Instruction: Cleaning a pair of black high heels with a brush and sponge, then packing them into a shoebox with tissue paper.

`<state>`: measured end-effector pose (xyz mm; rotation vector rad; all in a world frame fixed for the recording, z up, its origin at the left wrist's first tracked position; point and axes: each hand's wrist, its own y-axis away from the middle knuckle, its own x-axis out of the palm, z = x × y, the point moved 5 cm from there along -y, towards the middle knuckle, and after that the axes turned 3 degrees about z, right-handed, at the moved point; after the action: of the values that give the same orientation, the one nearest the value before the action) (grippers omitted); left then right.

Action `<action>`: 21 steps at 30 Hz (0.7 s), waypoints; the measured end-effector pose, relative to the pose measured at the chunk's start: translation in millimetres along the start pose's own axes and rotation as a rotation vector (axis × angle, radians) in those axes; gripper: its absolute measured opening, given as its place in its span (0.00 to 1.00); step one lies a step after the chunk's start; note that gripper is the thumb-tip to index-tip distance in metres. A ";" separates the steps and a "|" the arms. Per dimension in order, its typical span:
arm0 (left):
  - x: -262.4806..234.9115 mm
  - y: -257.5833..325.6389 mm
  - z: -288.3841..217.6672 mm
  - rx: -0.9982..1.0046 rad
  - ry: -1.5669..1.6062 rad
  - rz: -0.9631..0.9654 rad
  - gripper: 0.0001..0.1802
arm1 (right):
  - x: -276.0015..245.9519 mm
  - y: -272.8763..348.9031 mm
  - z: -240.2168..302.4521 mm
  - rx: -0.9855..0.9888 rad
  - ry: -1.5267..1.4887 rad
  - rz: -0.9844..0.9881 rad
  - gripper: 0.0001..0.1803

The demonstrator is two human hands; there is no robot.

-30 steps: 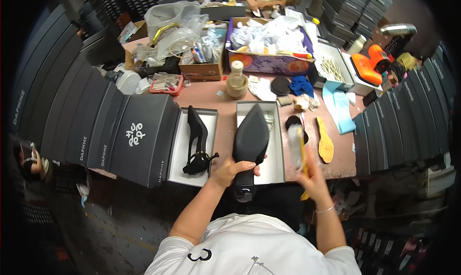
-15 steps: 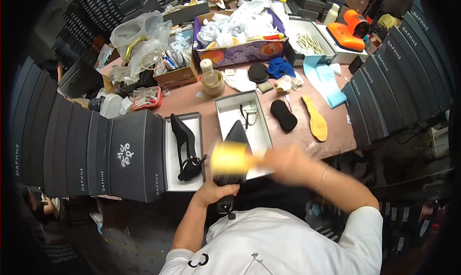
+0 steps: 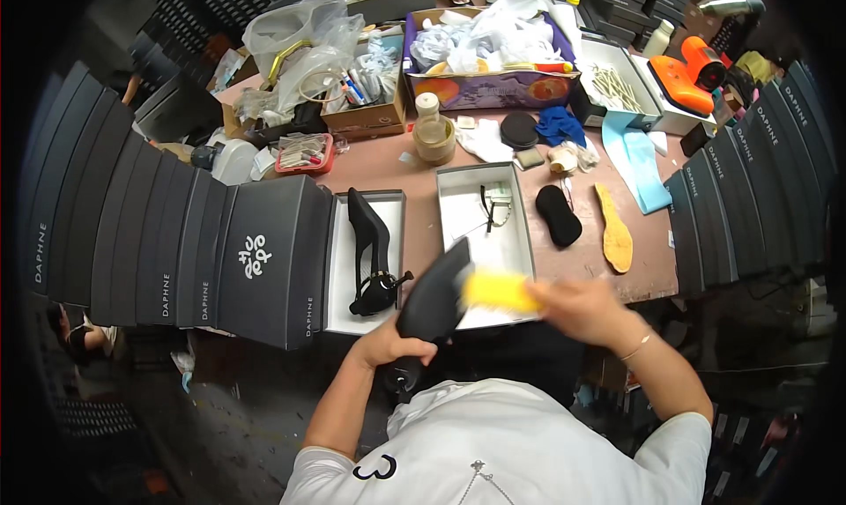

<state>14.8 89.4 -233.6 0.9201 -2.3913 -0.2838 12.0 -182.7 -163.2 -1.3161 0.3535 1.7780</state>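
A black pointed shoe is in my left hand, its toe tilted up and away from me. My left fingers wrap around its heel end. My right hand is closed on a yellow brush, smeared by motion, whose end is at the shoe's right side; whether they touch I cannot tell. Just left of the shoe, a second black shoe with a strap lies in a box. Beyond my hands an open white-lined box holds black straps or a chain.
On the table are a black pad, a yellow insole, a pump bottle and a blue cloth. Dark shoe boxes stand at left and more boxes at right. A purple carton full of white paper sits behind.
The brush has moved from across the shoe's top to its right side, with my right hand shifting right. The shoe now tilts more to the right. The whole view has shifted slightly.
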 end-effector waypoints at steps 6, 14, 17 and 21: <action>3.4 -15.9 22.8 -0.023 -0.092 -0.116 0.22 | 35.3 -60.7 65.4 -0.172 0.046 0.067 0.28; -8.0 5.8 5.7 0.087 -0.054 -0.070 0.21 | -4.5 -3.4 -25.7 0.216 0.183 0.088 0.31; 2.2 -4.6 4.8 0.154 -0.330 -0.099 0.21 | 0.1 -36.8 20.8 0.027 0.019 -0.002 0.31; -5.2 14.7 5.2 0.126 -0.048 -0.124 0.25 | 32.8 -30.3 -75.4 0.339 0.330 0.102 0.31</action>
<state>6.9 103.8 -234.6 1.1336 -2.4228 -0.2056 81.0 -199.7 -214.5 -1.3579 0.8786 1.4958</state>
